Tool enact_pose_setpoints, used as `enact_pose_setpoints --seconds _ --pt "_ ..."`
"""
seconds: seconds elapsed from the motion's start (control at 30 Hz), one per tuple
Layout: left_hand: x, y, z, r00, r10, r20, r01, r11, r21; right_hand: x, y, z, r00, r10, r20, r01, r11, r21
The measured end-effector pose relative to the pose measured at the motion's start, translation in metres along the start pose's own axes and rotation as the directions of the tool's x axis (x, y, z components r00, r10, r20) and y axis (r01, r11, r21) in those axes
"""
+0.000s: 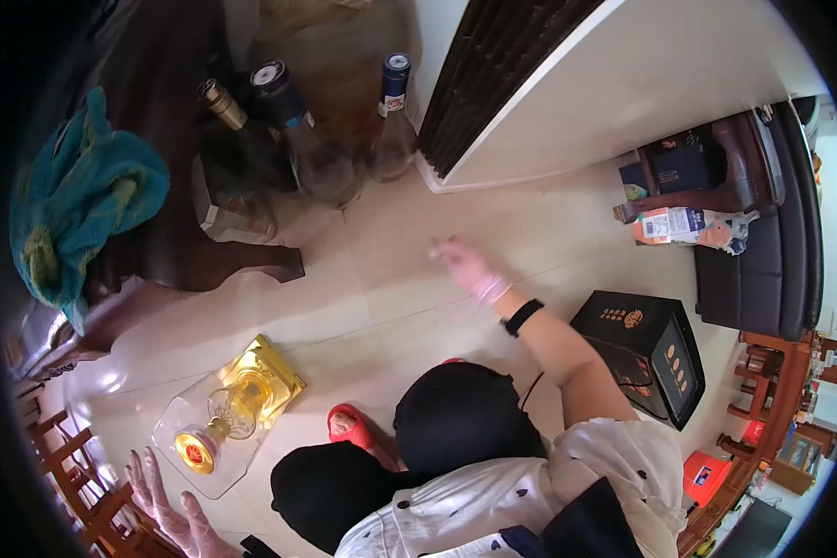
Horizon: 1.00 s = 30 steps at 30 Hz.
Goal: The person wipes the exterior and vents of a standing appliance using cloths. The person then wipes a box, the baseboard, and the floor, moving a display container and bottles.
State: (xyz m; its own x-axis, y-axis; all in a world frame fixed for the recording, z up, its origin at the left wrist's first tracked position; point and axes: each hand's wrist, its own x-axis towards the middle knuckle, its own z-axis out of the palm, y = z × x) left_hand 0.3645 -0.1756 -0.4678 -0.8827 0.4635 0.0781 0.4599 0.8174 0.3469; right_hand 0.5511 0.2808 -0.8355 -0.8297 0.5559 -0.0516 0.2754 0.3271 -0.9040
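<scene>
My left hand, in a thin clear glove, has its fingers spread beside a clear, wide bottle with a gold base and a red-and-gold cap. The bottle is tilted or lying on the tiled floor; nothing is in my left hand. Over bare floor tiles, my right hand is also gloved, with a black band on the wrist. Its fingers are slightly blurred but look apart and hold nothing. Past it stand a large clear bottle, a smaller clear bottle and a gold-necked dark bottle.
A teal cloth hangs over dark carved furniture at left. A black box stands right of my right arm. Further right are a dark sofa, a printed bag and an orange-red box. A red slipper shows below.
</scene>
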Motion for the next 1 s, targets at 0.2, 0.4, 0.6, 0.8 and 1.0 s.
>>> enact_pose_setpoints --seconds 0.2,0.4,0.6,0.8,1.0 --pt "-0.01 -0.016 0.014 0.984 -0.159 0.075 0.124 0.931 0.342 0.072 -0.013 -0.038 0.757 0.499 -0.422 -0.487 0.861 0.146" --pt "-0.01 -0.037 0.03 0.934 -0.326 0.144 0.339 0.938 -0.073 -0.023 -0.024 0.06 0.897 0.183 0.402 0.128 0.764 -0.632" --pt "-0.007 -0.041 0.032 0.923 -0.354 0.151 0.345 0.935 0.081 0.056 -0.022 -0.022 0.833 0.493 -0.252 -0.428 0.862 0.273" --pt "-0.002 -0.034 0.033 0.887 -0.438 0.145 0.445 0.896 -0.013 -0.008 -0.045 0.094 0.946 -0.146 0.289 0.283 0.809 -0.515" --pt "-0.008 -0.026 0.036 0.88 -0.455 0.132 0.455 0.89 0.033 0.093 -0.071 0.105 0.964 0.024 0.266 -0.003 0.997 -0.08"
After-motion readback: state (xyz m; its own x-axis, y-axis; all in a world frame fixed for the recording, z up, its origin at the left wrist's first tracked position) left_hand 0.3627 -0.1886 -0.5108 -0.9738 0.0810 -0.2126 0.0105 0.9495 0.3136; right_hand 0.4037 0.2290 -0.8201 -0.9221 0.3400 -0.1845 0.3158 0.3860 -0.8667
